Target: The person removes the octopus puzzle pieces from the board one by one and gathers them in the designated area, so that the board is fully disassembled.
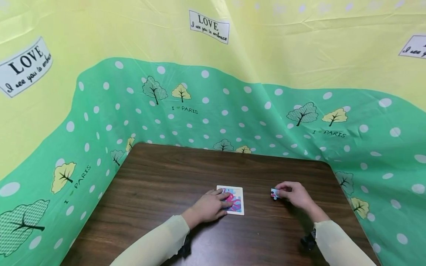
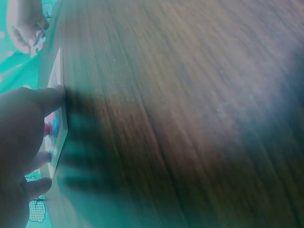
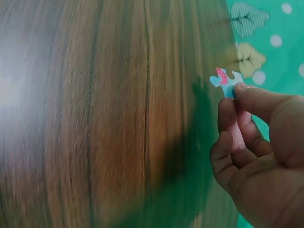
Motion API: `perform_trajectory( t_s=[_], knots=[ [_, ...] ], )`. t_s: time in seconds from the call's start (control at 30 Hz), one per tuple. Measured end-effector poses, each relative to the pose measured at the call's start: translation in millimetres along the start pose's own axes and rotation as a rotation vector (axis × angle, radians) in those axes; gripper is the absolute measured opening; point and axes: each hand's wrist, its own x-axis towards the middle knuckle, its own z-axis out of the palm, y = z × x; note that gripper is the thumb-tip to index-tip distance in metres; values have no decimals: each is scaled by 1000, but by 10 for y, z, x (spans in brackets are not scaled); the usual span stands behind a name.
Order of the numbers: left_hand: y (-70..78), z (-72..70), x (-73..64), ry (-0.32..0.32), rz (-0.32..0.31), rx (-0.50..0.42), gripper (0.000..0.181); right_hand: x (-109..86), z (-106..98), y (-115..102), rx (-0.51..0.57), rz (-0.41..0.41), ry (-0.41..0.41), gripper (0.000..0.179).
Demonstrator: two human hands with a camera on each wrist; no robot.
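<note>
Pinching puzzle piece (image 3: 227,84), likely light, stiff, best held by edges: right hand (image 1: 296,195), toward table's (image 1: 173,168) right edge. Left hand (image 1: 207,207): fingers extended on board (image 1: 242,203).

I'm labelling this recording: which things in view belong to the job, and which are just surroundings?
Part of the job:
jigsaw piece, pinched in the right hand
jigsaw board, under the left hand

Just surroundings:
wood-grain table
printed curtain, hanging beyond the table

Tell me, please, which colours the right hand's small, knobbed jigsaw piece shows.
The jigsaw piece shows light blue, white and pinkish red, clearest in the right wrist view.
</note>
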Motion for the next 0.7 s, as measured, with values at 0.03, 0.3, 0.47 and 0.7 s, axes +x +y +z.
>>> perform_trajectory(
  t_s=[0.03,0.3,0.47,0.7],
  knots=[
    [0,-3,1,0,0,-6,45,-9,-18,28,-2,14,9,18],
    [-1,-6,4,11,13,-12,43,-49,-113,185,-62,49,30,19],
    [-2,-2,7,29,34,5,41,-55,-130,225,-113,71,30,17],
    [-17,-8,-4,15,44,-19,40,-31,-134,263,-186,73,22,17]
  ],
)
